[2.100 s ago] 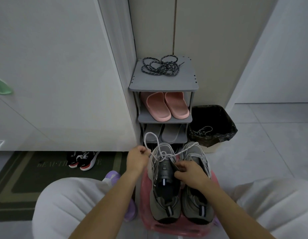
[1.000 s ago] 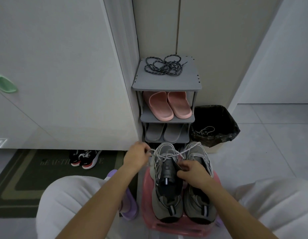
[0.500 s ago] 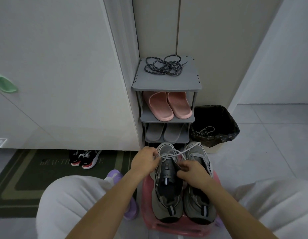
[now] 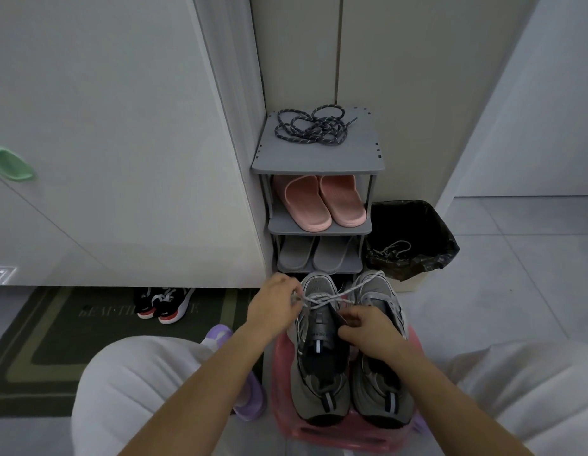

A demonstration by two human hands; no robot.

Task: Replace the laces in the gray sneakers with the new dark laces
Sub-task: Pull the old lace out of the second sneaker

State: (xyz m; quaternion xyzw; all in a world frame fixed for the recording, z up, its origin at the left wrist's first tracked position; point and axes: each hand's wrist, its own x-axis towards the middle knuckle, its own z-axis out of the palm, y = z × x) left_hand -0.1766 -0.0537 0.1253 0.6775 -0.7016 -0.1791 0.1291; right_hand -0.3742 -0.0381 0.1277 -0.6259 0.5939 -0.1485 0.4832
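- Two gray sneakers (image 4: 352, 373) stand side by side on a pink stool (image 4: 345, 431), between the person's knees, toes pointing away.
- The sneaker nearer the left knee (image 4: 320, 357) has a light old lace (image 4: 325, 299) in its front holes. The lace runs across both toes.
- The left hand (image 4: 276, 306) is at the left side of that sneaker. Its fingers are curled and pinch the light old lace.
- The right hand (image 4: 368, 330) is curled too. It grips the same sneaker at its top edge, just beside the dark tongue.
- The new dark laces (image 4: 310, 130) lie in a loose heap on top of a gray shoe rack (image 4: 319, 164), well apart from both hands.
- Pink slippers (image 4: 319, 204) sit on the next shelf down. Gray slippers (image 4: 315, 255) sit under them.
- A bin with a black bag (image 4: 417, 225) stands right of the rack. Another light lace (image 4: 393, 251) lies inside it.
- Black and red shoes (image 4: 164, 304) rest on a green mat (image 4: 56, 340) to the left.
- A purple slipper (image 4: 250, 399) is on the person's foot beside the stool.
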